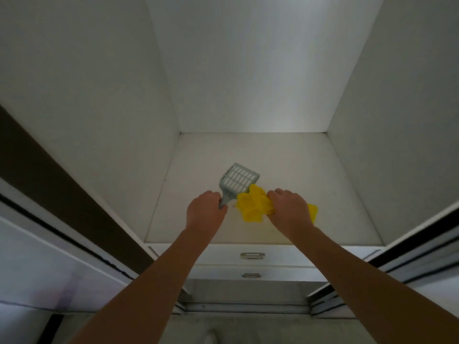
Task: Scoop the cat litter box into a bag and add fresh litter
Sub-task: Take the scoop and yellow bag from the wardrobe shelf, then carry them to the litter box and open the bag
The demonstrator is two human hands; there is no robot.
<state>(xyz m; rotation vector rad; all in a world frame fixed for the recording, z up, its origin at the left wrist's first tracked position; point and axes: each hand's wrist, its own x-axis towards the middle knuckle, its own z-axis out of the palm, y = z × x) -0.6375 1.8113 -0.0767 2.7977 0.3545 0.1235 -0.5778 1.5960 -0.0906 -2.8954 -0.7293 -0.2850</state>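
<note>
The handle of the scoop [239, 181] is mostly hidden inside the grip of the left hand [206, 212], whose fingers are curled tight around it. Only the grey slotted head shows, rising up and away from this grip, flat and rectangular, of hard plastic with rows of narrow holes. The right hand [289, 209] has its grip closed around a yellow bag [253, 207]. The bag is thin, crumpled and glossy, and its middle is covered by the hand. One bunch comes out toward the scoop and touches its head, and a smaller piece shows on the outer side. Under both grips lies a matte white shelf [310, 182]. Nearer the person are white drawers [285, 254] with small metal handles [252, 255].
</note>
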